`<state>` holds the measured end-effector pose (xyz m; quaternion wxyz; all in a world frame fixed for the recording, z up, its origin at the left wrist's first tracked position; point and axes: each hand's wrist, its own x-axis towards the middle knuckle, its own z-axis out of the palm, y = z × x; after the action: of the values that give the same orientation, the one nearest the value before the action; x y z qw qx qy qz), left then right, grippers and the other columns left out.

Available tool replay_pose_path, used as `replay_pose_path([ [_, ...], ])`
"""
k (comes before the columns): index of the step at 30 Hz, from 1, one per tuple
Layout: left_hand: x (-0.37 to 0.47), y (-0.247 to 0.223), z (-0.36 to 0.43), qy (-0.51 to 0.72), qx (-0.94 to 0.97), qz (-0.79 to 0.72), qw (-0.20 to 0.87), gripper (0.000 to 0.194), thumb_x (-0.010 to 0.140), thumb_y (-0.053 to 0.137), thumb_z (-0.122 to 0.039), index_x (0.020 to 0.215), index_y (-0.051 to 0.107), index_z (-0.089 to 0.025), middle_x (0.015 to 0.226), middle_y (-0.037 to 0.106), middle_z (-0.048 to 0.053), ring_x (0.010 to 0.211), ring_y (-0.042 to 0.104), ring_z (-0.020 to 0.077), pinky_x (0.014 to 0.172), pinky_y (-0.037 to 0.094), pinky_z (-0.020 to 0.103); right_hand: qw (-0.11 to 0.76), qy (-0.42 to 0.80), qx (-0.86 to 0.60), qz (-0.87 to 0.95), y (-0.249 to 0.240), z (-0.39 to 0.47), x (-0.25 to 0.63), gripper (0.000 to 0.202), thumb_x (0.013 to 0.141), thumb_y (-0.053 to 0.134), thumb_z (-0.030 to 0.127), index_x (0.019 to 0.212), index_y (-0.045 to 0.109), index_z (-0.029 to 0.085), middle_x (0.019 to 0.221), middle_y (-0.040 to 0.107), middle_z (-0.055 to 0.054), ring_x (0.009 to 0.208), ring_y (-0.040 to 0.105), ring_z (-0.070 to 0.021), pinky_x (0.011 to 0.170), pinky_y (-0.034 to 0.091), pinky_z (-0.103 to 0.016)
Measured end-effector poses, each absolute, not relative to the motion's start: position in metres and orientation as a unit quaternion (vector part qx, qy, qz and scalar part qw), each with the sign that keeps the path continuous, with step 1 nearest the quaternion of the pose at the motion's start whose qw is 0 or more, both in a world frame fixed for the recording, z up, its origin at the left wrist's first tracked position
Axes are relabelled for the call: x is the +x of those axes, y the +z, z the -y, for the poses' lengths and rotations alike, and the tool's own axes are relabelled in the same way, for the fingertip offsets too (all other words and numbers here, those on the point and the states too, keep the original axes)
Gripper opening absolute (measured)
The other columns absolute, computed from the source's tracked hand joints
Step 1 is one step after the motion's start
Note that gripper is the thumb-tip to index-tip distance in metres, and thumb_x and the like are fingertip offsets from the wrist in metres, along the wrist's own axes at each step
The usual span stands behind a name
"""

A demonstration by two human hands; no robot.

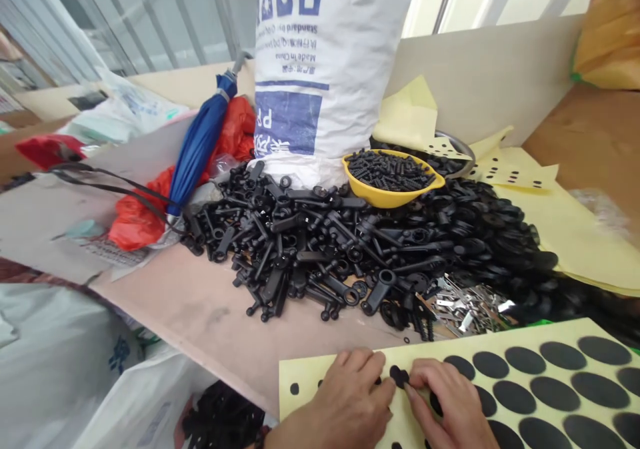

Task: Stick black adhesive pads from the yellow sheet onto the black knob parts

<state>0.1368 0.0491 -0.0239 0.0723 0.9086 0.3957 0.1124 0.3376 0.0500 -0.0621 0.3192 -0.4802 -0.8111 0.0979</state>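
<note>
1. A small black pad (399, 376) sits over the pale yellow backing sheet (287, 412), between the two hands, just beyond the left one's fingertips.
2. The right hand (453, 402) looks nearer: its thumb and forefinger pinch the pad's right side.
3. The left hand (345, 396) lies curled on the sheet, left of the pad; whether it grips anything, I can't tell.
4. The pad's long axis seems to slant from far left to near right, while the sheet's runs left to right.
</note>
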Motion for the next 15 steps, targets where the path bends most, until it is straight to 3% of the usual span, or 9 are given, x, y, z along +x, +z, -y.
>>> replay_pose_path([
  [6,0.14,-0.039,-0.05,0.135,0.908,-0.396,0.029,0.014,0.087,0.059,-0.029,0.094,0.057,-0.017,0.111,0.061,0.008,0.095,0.056,0.0222,0.073,0.045,0.033,0.346,0.095,-0.459,0.812,-0.063,-0.049,0.331,0.008,0.086,0.056,0.02,0.082,0.051,0.026,0.082,0.067,-0.002,0.076,0.065,-0.0224,0.066,0.048,-0.033],
  [11,0.133,-0.026,-0.048,0.153,0.905,-0.389,0.083,0.013,0.087,0.058,-0.025,0.098,0.06,-0.018,0.116,0.062,0.009,0.1,0.056,0.0234,0.084,0.049,0.036,0.376,0.128,-0.509,0.763,-0.058,-0.041,0.317,0.011,0.089,0.046,0.018,0.082,0.048,0.027,0.079,0.066,-0.002,0.087,0.062,-0.0268,0.079,0.043,-0.043],
  [15,0.116,-0.003,-0.055,0.231,0.878,-0.399,0.127,0.019,0.09,0.049,-0.017,0.106,0.059,-0.018,0.114,0.063,0.009,0.101,0.056,0.0211,0.09,0.049,0.034,0.371,0.147,-0.518,0.756,-0.058,-0.04,0.326,0.011,0.089,0.047,0.018,0.085,0.051,0.027,0.087,0.069,-0.004,0.097,0.064,-0.028,0.082,0.048,-0.043],
])
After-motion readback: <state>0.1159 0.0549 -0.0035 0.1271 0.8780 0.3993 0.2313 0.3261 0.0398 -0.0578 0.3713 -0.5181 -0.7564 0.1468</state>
